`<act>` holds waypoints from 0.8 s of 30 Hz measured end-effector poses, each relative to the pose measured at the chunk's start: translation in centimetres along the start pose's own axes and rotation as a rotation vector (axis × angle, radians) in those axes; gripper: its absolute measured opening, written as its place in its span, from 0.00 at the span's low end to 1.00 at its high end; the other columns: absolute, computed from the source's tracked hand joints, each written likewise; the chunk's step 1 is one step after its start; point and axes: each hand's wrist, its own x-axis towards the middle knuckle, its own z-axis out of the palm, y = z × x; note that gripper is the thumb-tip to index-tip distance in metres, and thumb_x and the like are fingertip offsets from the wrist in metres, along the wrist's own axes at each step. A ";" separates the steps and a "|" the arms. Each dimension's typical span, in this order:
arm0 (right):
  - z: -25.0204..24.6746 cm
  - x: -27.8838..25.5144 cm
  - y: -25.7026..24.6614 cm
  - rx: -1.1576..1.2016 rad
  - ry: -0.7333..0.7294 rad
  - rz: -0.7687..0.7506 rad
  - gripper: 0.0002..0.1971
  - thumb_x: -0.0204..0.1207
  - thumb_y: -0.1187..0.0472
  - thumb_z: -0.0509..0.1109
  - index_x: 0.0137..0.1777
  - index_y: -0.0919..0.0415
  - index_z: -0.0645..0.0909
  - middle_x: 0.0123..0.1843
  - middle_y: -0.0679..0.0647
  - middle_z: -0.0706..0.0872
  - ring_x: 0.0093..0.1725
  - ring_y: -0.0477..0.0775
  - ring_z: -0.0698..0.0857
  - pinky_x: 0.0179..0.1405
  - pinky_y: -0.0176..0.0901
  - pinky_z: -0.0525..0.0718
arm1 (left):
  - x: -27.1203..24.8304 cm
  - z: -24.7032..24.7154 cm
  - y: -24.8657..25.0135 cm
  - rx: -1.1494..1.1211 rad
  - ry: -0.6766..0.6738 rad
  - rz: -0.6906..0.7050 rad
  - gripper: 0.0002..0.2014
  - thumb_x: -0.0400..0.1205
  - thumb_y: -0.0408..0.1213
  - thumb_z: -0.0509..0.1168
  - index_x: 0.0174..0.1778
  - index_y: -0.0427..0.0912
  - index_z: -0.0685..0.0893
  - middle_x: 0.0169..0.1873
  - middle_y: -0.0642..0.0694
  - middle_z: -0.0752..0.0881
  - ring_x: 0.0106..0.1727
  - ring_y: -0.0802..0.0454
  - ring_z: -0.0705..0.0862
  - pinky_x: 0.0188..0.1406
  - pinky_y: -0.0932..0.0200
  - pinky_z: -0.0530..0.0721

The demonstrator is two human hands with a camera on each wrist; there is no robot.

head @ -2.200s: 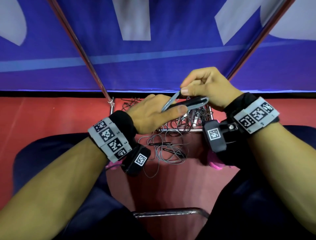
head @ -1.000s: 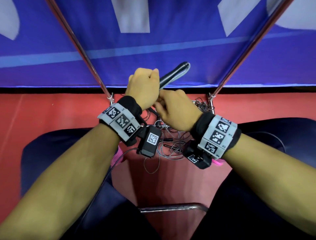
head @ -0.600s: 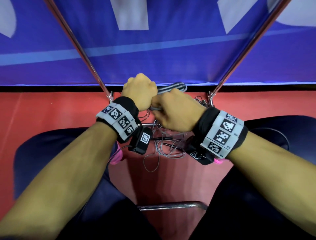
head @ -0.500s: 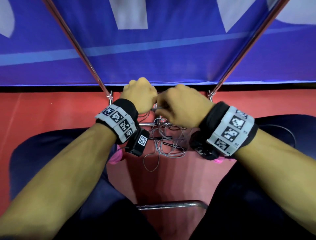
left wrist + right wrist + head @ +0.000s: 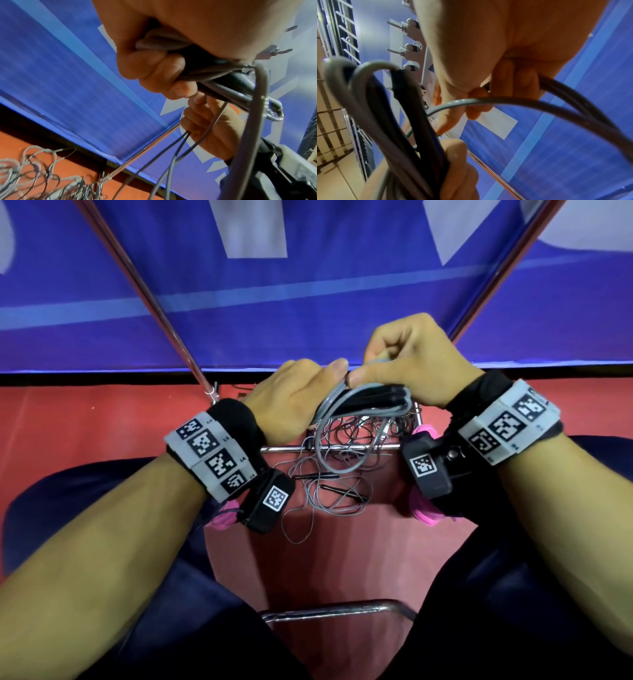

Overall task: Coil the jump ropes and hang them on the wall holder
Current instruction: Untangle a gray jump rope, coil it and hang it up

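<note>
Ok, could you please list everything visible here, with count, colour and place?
jump rope bundle: one, grey cord with black handles, between both hands
loose ropes: tangled pile, count unclear, grey and black, on the floor below the hands
wall holder: one, white, row of hooks, on the wall in the right wrist view
metal poles: two, chrome, slanting across the banner
banner: one, blue with pale shapes, behind the hands
floor: red, under everything
pink objects: two, mostly hidden beside the wrists
chrome bar: one, bottom centre
wrist bands: two, grey with black-and-white markers
left hand: grips the bundle's end
right hand: fingers pinch the grey cord
</note>
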 end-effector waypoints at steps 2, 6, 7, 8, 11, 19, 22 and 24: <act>0.5 0.3 0.3 0.076 0.014 0.005 0.19 0.65 0.52 0.84 0.30 0.62 0.78 0.23 0.58 0.75 0.23 0.44 0.69 0.22 0.34 0.64 | 0.0 -0.4 0.4 -0.039 0.006 0.022 0.36 0.81 0.69 0.43 0.26 0.37 0.63 0.22 0.46 0.63 0.26 0.48 0.61 0.29 0.45 0.66; 0.7 0.8 0.7 0.072 -0.009 0.019 0.17 0.66 0.52 0.83 0.31 0.61 0.80 0.24 0.60 0.78 0.24 0.48 0.70 0.22 0.36 0.65 | 0.3 -1.6 -0.1 0.178 0.015 0.044 0.39 0.78 0.74 0.49 0.27 0.35 0.69 0.23 0.38 0.66 0.27 0.42 0.65 0.30 0.46 0.68; 0.5 0.8 0.6 0.048 -0.032 0.021 0.17 0.67 0.53 0.84 0.32 0.61 0.81 0.26 0.62 0.78 0.26 0.51 0.70 0.23 0.38 0.65 | 0.3 -1.9 -0.4 0.287 0.014 0.034 0.40 0.75 0.76 0.49 0.28 0.35 0.72 0.21 0.38 0.68 0.28 0.40 0.68 0.30 0.45 0.70; 0.4 0.7 0.6 0.027 -0.054 0.030 0.15 0.68 0.55 0.85 0.32 0.60 0.81 0.27 0.63 0.78 0.28 0.52 0.70 0.24 0.38 0.66 | 0.3 -2.1 -0.8 0.379 0.012 0.015 0.41 0.73 0.78 0.48 0.28 0.37 0.73 0.20 0.40 0.69 0.28 0.41 0.69 0.30 0.46 0.71; 0.1 0.6 0.4 -0.045 -0.116 0.029 0.11 0.71 0.61 0.82 0.34 0.59 0.82 0.27 0.57 0.79 0.27 0.47 0.72 0.26 0.33 0.69 | 0.1 -2.0 -1.4 0.530 -0.018 -0.073 0.42 0.68 0.83 0.48 0.26 0.41 0.72 0.22 0.44 0.72 0.29 0.43 0.71 0.34 0.50 0.70; -0.1 0.2 0.0 -0.170 -0.170 0.050 0.14 0.79 0.60 0.75 0.37 0.63 0.76 0.24 0.51 0.71 0.23 0.42 0.65 0.23 0.28 0.66 | 0.3 -0.6 -2.5 0.569 -0.076 -0.216 0.48 0.64 0.87 0.39 0.27 0.39 0.75 0.25 0.41 0.77 0.30 0.44 0.74 0.36 0.50 0.74; 0.0 0.1 0.2 -0.172 -0.134 0.029 0.14 0.75 0.62 0.79 0.37 0.60 0.74 0.21 0.45 0.75 0.22 0.41 0.68 0.24 0.30 0.69 | 0.3 0.3 -2.5 0.593 -0.118 -0.216 0.42 0.70 0.84 0.50 0.27 0.41 0.75 0.25 0.43 0.77 0.31 0.43 0.76 0.33 0.50 0.72; -0.1 0.2 0.5 -0.143 -0.077 -0.003 0.16 0.72 0.61 0.82 0.36 0.60 0.75 0.21 0.47 0.77 0.22 0.43 0.69 0.24 0.32 0.69 | 0.2 0.6 -2.2 0.513 -0.095 -0.129 0.38 0.74 0.80 0.49 0.27 0.42 0.72 0.23 0.45 0.74 0.29 0.41 0.74 0.30 0.49 0.70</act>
